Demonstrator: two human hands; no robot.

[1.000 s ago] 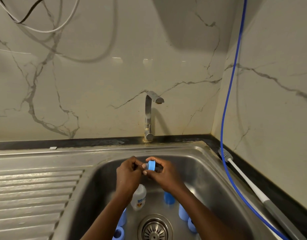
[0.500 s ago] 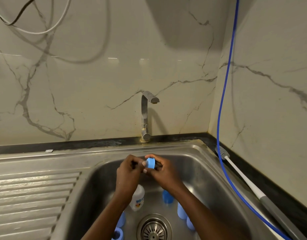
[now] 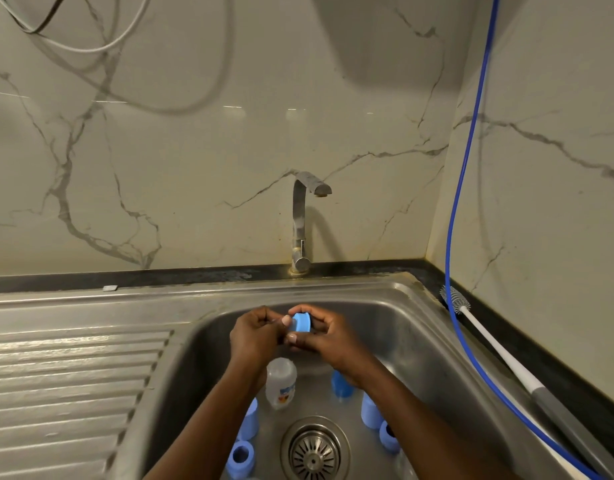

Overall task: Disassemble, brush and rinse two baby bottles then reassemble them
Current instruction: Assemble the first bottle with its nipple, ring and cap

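Holding blue ring [image 3: 301, 322] over sink [image 3: 385, 327], my right hand [image 3: 328, 339] curled round it, my left hand [image 3: 255, 336] pinching its left edge; bottle [image 3: 281, 381] just near.

There are two hands [image 3: 255, 336], six blue bottle parts [image 3: 301, 322], one clear bottle [image 3: 281, 382], one brush [image 3: 452, 296] and one tap [image 3: 300, 216].
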